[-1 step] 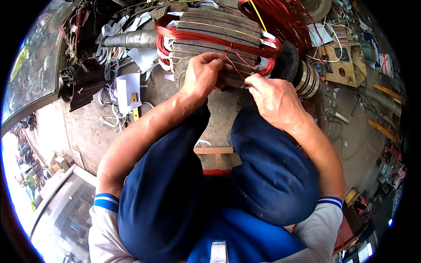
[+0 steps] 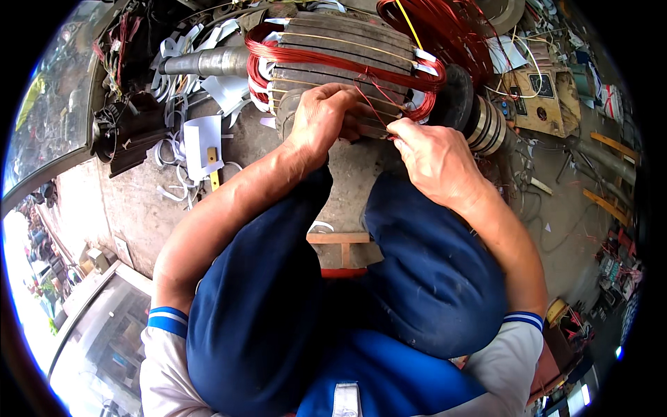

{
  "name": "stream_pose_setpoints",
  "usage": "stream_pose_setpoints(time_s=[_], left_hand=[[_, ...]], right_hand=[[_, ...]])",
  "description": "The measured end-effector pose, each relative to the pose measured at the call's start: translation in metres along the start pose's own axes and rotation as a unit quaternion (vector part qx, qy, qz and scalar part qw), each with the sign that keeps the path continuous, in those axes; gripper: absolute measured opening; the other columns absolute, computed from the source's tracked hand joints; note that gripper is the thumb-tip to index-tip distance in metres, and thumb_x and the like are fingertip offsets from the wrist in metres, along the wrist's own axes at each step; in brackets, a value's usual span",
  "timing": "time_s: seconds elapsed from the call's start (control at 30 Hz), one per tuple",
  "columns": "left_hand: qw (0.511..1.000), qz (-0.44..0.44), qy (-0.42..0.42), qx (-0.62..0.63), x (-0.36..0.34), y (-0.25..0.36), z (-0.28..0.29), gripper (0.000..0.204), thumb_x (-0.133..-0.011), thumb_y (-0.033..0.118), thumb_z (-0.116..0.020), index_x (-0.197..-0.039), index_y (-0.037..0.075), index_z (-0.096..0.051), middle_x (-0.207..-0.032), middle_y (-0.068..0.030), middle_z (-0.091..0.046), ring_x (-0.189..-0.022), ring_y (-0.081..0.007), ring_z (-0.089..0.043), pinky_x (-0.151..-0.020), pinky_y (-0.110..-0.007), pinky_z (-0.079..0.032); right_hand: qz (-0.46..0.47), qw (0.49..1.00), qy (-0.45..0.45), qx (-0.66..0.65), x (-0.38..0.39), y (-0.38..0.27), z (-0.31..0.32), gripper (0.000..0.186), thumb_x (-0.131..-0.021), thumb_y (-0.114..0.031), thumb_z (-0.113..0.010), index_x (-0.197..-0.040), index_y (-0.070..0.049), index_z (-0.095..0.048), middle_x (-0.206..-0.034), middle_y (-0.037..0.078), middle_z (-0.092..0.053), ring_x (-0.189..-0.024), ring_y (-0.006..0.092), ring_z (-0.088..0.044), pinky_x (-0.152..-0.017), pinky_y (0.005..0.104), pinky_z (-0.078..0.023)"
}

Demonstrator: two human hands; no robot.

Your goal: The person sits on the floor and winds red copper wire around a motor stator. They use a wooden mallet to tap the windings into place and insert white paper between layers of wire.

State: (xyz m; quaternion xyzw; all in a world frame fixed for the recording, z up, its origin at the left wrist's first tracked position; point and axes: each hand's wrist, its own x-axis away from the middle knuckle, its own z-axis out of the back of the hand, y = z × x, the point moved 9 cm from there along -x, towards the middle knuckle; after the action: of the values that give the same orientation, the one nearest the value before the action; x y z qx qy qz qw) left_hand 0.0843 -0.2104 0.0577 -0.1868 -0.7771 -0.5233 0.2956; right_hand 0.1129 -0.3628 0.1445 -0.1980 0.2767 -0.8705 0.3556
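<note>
A motor rotor (image 2: 340, 59) with a slotted grey core lies across the top of the view. Looped over it is a bundle of red enamelled copper wire (image 2: 313, 55), with white insulating paper at the slot ends. My left hand (image 2: 321, 118) reaches against the near side of the core, its fingers stretched out and partly hidden. My right hand (image 2: 441, 163) pinches a thin strand of red wire (image 2: 375, 109) between thumb and forefinger near the core's right end. This strand runs up left from the pinch to the slots.
White paper strips (image 2: 184, 167) and a white sheet (image 2: 203, 142) lie on the floor to the left. A large red wire coil (image 2: 458, 42) sits behind the rotor. A wooden board (image 2: 545, 101) with fittings stands at the right, and a low wooden frame (image 2: 340, 238) between my knees.
My left fingers have loosened from a curled grip and stretched slightly right along the core. The right hand has barely moved and keeps its pinch on the wire.
</note>
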Motion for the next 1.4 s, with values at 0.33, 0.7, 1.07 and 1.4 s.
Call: stream_pose_setpoints(time_s=[0.33, 0.7, 1.07, 1.4], left_hand=[[0.995, -0.009, -0.043, 0.088, -0.006, -0.004, -0.01, 0.021, -0.105, 0.017, -0.058, -0.115, -0.001, -0.06, -0.096, -0.0161, -0.074, -0.079, -0.0246, -0.074, -0.07, -0.032, -0.06], [0.996, -0.074, 0.037, -0.028, -0.01, 0.007, 0.0, 0.043, -0.102, 0.01, -0.051, -0.141, -0.008, -0.05, -0.08, -0.0123, -0.069, -0.064, -0.0195, -0.067, -0.058, -0.032, -0.058], [0.991, -0.078, 0.024, -0.105, -0.011, 0.006, -0.004, 0.04, -0.102, 0.009, -0.051, -0.138, -0.007, -0.059, -0.072, -0.0078, -0.064, -0.058, -0.0147, -0.062, -0.053, -0.029, -0.053], [0.987, 0.044, -0.103, 0.119, -0.019, -0.035, -0.015, 0.02, -0.107, 0.013, -0.053, -0.123, 0.003, -0.061, -0.086, -0.0043, -0.064, -0.071, -0.0163, -0.062, -0.065, -0.031, -0.053]], right_hand=[[0.035, 0.996, -0.005, 0.076, 0.003, -0.009, -0.011, 0.017, -0.096, -0.008, -0.06, -0.111, -0.004, -0.065, -0.079, 0.018, -0.069, -0.074, 0.0403, -0.069, -0.064, 0.0495, -0.055], [0.055, 0.982, 0.165, 0.072, -0.014, -0.012, 0.03, 0.02, -0.093, -0.012, -0.069, -0.11, -0.001, -0.068, -0.104, 0.017, -0.068, -0.097, 0.0357, -0.067, -0.085, 0.0436, -0.055], [-0.148, 0.972, 0.076, -0.166, -0.05, 0.052, -0.016, 0.022, -0.103, -0.018, -0.061, -0.107, 0.001, -0.07, -0.068, 0.003, -0.061, -0.062, 0.0096, -0.058, -0.06, 0.0295, -0.049], [-0.154, 0.98, 0.103, -0.072, -0.05, 0.045, -0.006, 0.022, -0.1, -0.018, -0.066, -0.106, 0.002, -0.071, -0.078, 0.007, -0.07, -0.069, 0.012, -0.064, -0.067, 0.0306, -0.053]])
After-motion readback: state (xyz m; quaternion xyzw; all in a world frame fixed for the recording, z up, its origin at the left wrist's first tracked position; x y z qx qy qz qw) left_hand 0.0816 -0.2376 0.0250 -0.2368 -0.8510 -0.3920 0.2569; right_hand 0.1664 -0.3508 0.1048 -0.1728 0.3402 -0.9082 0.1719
